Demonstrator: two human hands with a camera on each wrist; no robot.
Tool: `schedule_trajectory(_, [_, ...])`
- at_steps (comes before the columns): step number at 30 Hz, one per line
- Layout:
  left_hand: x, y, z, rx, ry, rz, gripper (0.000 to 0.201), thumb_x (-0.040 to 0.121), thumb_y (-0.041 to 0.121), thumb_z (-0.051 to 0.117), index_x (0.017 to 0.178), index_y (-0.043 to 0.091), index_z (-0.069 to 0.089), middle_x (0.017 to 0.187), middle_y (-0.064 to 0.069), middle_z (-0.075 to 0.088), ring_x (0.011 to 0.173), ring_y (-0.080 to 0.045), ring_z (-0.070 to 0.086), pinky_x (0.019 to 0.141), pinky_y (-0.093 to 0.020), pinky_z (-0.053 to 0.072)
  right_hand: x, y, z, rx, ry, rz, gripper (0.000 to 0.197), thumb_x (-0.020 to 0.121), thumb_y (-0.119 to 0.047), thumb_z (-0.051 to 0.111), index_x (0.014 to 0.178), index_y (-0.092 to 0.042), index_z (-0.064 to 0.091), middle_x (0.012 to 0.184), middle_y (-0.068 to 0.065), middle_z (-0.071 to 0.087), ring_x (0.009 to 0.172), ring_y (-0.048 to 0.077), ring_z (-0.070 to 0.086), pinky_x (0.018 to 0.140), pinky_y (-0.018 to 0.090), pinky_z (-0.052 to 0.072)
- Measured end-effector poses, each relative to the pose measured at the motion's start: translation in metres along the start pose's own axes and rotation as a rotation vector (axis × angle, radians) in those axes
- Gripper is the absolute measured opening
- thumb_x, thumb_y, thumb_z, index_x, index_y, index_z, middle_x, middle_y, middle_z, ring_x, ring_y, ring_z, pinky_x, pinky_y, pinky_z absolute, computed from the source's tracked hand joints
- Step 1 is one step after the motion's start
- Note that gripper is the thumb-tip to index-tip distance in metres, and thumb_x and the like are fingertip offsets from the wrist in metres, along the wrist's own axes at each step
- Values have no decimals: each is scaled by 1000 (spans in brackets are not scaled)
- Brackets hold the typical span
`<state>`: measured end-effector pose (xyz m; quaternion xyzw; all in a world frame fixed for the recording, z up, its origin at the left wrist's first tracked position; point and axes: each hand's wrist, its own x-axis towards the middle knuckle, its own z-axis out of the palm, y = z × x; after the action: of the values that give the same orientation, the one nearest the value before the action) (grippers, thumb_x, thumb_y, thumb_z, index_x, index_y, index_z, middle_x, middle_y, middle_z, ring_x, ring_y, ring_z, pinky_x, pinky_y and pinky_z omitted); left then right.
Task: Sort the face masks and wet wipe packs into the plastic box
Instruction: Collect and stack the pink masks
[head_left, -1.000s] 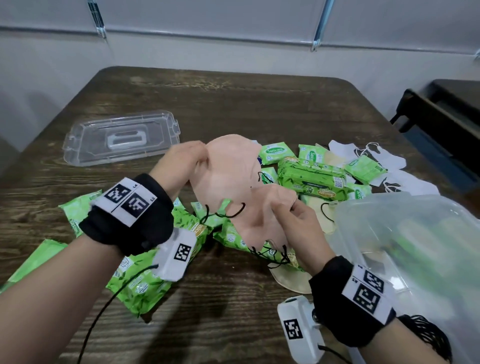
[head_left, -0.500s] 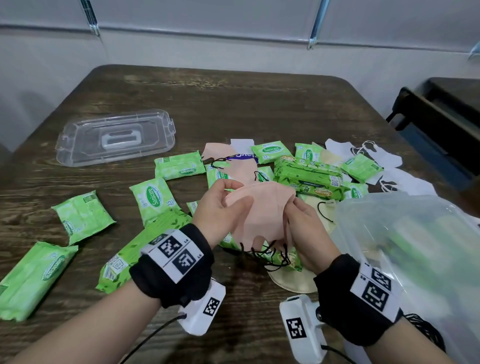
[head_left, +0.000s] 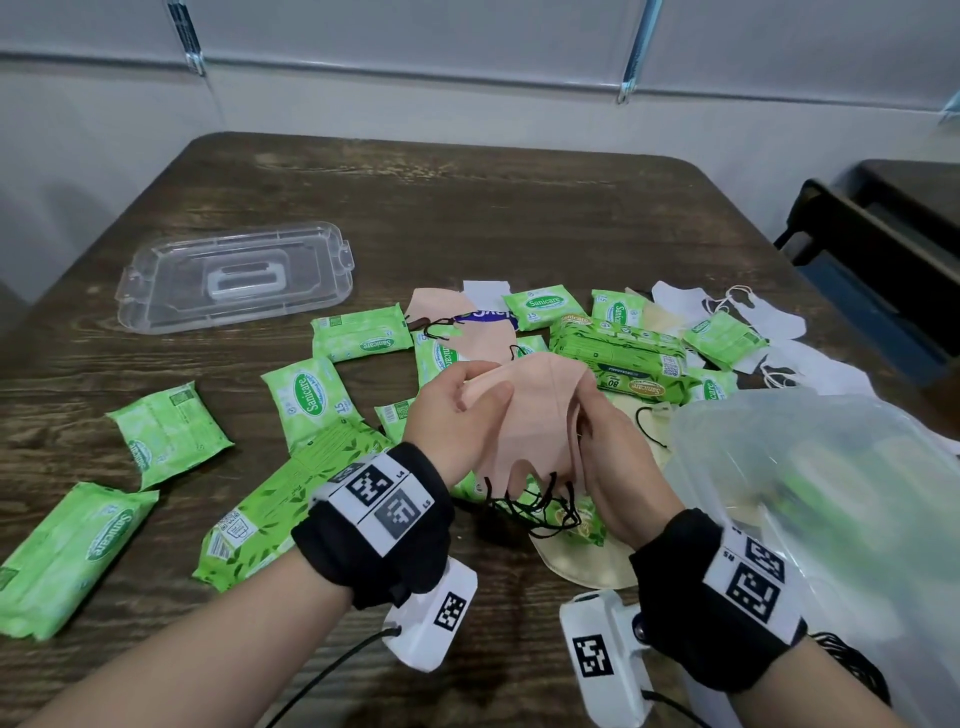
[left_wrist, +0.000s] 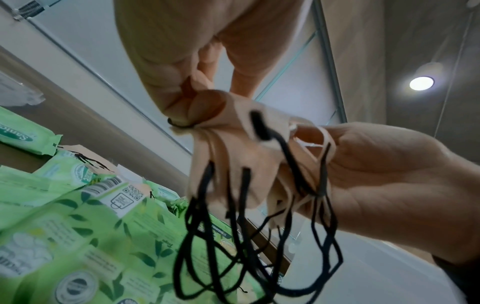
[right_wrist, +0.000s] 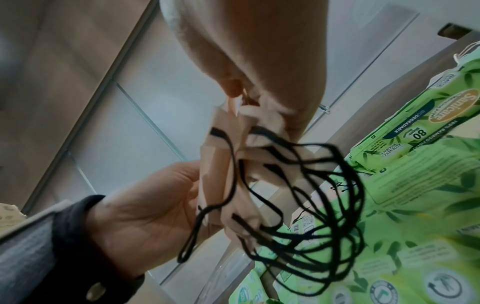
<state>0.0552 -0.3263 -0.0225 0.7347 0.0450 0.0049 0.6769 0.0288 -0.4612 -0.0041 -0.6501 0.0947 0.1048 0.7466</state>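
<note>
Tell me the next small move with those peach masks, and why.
Probably carry the stack of peach face masks rightward and lower it into the plastic box. Both the left hand and right hand already pinch it, the black ear loops hang free, and the box stands open beside the right wrist.

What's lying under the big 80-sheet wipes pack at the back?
The 80-sheet pack rests on small green wipe packs and a cream mask poking out around it; anything directly beneath is covered.
</note>
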Motion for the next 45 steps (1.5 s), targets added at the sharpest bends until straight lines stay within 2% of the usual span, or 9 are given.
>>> schedule_trajectory(3, [0,0,0,2,26,-12,13,88,19,63,88,31,58,89,2,66,80,-18,62,75,-35,54,-1,-2,2,117,-69,-5,52,98,-49,31,87,-22,74,87,3,74,69,16,66,62,31,47])
schedule_trajectory(9, [0,1,-2,-111,-19,-77,11,78,25,71,86,25,64,89,-7,69,77,-21,63,72,-35,54,0,3,-1,26,8,-37,27,98,-32,43,94,-14,63,79,7,68,53,18,57,38,22,40])
schedule_trajectory(15, [6,18,-18,-358,-153,-297,13,92,14,55,79,13,58,64,0,63,50,-9,57,44,-15,47,4,5,-2,193,-79,-103,30,97,-26,42,111,-8,63,106,12,71,95,22,68,84,35,55])
schedule_trajectory(19, [10,31,-32,-452,-255,-283,11,92,17,51,81,13,52,71,-1,63,60,-13,61,50,-25,54,5,7,-4,155,21,-144,28,91,-34,47,101,-17,68,94,8,71,89,26,60,76,37,49])
schedule_trajectory(25, [8,51,-42,-563,-474,-170,18,82,18,60,95,8,55,72,-3,66,59,-10,64,52,-19,53,4,7,-1,99,112,-136,30,90,-43,49,96,-20,68,94,16,64,83,29,47,70,42,34])
schedule_trajectory(33, [5,15,-15,19,-211,50,17,73,37,61,74,20,57,69,4,58,58,-7,51,55,-22,40,6,4,-7,55,11,-135,25,100,-19,43,106,-12,66,81,6,70,56,9,63,43,19,45])
schedule_trajectory(37, [5,10,-9,106,-84,67,26,76,43,59,71,19,52,68,1,53,63,-15,47,60,-27,37,8,3,-6,77,1,-133,29,101,-23,38,110,-13,64,93,2,73,80,9,68,61,19,53])
schedule_trajectory(41, [4,10,-1,69,-15,59,25,92,26,56,70,19,48,68,4,49,62,-12,44,57,-24,35,7,4,-6,76,-23,-119,35,103,-29,33,112,-15,63,98,1,73,83,10,69,62,20,55])
schedule_trajectory(45, [3,6,7,16,47,13,34,93,28,54,64,16,41,59,4,39,55,-12,37,55,-26,29,6,5,-4,33,-24,-121,42,102,-39,27,115,-20,63,101,-2,73,95,16,67,86,39,51])
